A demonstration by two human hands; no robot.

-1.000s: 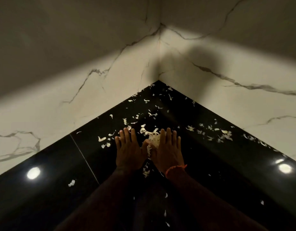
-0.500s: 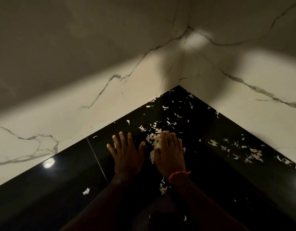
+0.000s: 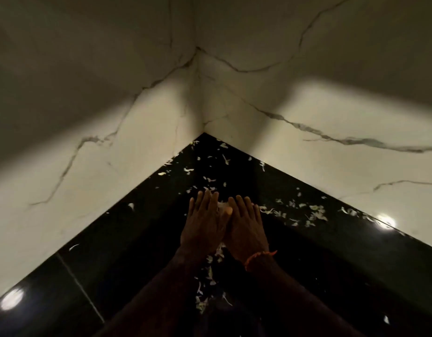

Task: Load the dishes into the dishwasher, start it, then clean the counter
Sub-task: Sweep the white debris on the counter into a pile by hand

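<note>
The counter [image 3: 118,249] is glossy black stone, forming a V that points to the corner at upper centre, between white veined marble walls [image 3: 93,152]. Pale, thin, curled scraps [image 3: 307,211] lie scattered across it, thickest at centre and right. At mid-frame the left hand [image 3: 204,227] and right hand [image 3: 246,228] lie flat side by side, fingers straight toward the corner, pressing a small scrap heap [image 3: 222,205] between them. An orange band [image 3: 257,257] circles the right wrist.

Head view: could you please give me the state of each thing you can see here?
left hand: flat on the counter, fingers straight.
right hand: flat, beside the left.
scraps: scattered, some heaped between the hands.
counter: dirty, glossy.
</note>
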